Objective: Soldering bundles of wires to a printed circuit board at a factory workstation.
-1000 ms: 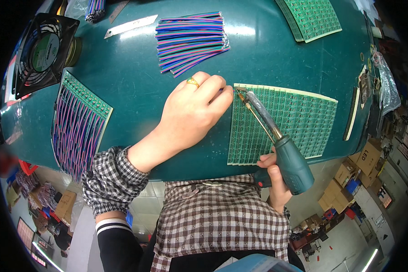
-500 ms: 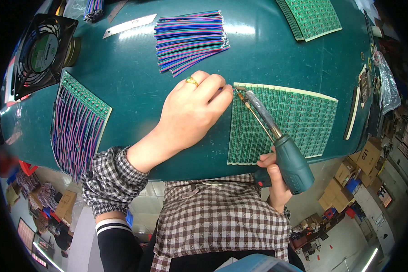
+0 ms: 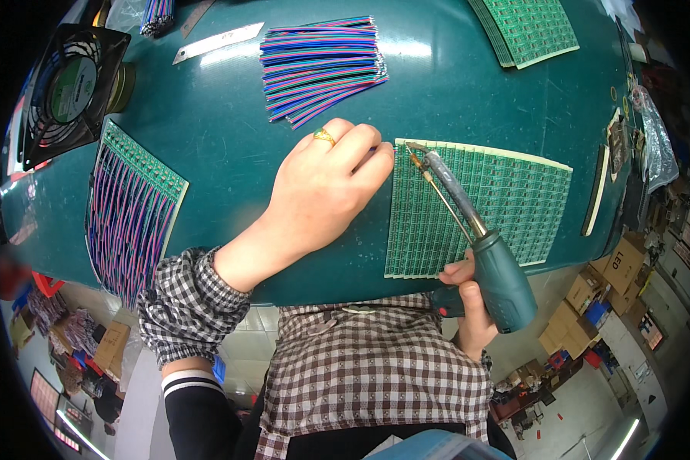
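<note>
My right hand (image 3: 474, 310) is closed round the dark green handle of a soldering iron (image 3: 504, 280) with a metal barrel and a thin feed tube beside it. The iron's tip rests over the top left corner of a sheet of green circuit boards (image 3: 491, 195). Just left of that corner, my left hand (image 3: 330, 180), wearing a ring, is pinched shut. Between its fingers shows a bluish sliver that looks like a wire; most of it is hidden by the hand. Beyond the left hand lies a fanned pile of multicoloured ribbon wires (image 3: 322, 69).
At left are circuit boards with wires attached (image 3: 142, 199) and a black fan (image 3: 73, 88). A metal ruler (image 3: 218, 43) lies at the back, more green boards (image 3: 529, 31) at back right. A dark strip (image 3: 595, 192) and a clear plastic bag (image 3: 652, 142) edge the right side.
The soldering iron in my right hand has shifted slightly right, its tip drawing away from the left fingers. My left hand has stayed almost still.
</note>
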A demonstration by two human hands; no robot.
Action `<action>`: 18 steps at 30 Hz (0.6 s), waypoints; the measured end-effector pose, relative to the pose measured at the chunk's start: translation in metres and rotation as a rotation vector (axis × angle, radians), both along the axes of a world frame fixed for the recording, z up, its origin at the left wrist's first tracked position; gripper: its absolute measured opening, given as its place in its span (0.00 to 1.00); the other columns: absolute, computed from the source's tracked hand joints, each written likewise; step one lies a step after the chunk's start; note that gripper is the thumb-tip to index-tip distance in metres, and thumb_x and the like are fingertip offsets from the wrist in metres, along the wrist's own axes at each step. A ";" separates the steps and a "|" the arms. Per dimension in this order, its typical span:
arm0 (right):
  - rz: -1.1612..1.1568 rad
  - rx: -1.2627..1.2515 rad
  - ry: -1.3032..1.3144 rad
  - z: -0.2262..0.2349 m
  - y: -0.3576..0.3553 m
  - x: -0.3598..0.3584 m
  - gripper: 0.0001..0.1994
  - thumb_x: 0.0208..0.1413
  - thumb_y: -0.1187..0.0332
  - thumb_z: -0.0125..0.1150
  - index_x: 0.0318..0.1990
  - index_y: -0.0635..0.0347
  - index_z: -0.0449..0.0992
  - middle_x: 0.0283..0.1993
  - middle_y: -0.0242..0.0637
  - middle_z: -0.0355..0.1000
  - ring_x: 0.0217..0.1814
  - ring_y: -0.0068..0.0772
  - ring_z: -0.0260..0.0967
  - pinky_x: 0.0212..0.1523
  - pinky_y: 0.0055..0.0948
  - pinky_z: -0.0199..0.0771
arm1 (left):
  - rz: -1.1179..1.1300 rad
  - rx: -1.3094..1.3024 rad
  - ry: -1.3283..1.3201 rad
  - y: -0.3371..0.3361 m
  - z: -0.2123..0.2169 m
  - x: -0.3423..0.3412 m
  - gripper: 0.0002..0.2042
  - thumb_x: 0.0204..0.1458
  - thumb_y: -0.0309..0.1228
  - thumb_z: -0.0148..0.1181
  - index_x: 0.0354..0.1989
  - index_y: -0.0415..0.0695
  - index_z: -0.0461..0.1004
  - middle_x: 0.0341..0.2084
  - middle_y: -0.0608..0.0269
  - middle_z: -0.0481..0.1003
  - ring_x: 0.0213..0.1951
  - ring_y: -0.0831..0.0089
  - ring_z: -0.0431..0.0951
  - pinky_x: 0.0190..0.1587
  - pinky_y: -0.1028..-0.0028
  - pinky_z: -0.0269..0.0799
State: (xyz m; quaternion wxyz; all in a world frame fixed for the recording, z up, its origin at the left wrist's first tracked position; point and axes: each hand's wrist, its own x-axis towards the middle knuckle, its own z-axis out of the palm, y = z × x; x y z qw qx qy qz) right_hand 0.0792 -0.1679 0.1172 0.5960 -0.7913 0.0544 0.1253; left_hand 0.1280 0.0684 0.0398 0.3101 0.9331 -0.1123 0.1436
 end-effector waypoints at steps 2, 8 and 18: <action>-0.015 0.008 -0.009 -0.001 0.002 0.000 0.27 0.57 0.62 0.66 0.55 0.79 0.69 0.38 0.46 0.75 0.43 0.43 0.77 0.39 0.37 0.86 | 0.001 -0.001 0.003 0.000 0.000 0.000 0.14 0.40 0.21 0.64 0.39 0.42 0.78 0.35 0.63 0.74 0.36 0.66 0.75 0.37 0.70 0.73; -0.053 0.030 -0.003 0.000 -0.001 0.000 0.29 0.57 0.58 0.66 0.55 0.77 0.69 0.41 0.47 0.75 0.46 0.46 0.77 0.37 0.37 0.88 | -0.003 -0.005 -0.011 0.000 0.001 0.000 0.13 0.40 0.21 0.64 0.38 0.42 0.78 0.35 0.63 0.74 0.36 0.66 0.75 0.36 0.70 0.72; -0.275 0.515 -0.063 0.000 -0.082 0.009 0.31 0.63 0.52 0.57 0.58 0.77 0.66 0.43 0.46 0.74 0.49 0.50 0.76 0.36 0.39 0.87 | 0.034 -0.143 -0.071 0.003 0.002 0.003 0.15 0.40 0.15 0.61 0.39 0.41 0.79 0.33 0.59 0.76 0.34 0.60 0.77 0.36 0.66 0.74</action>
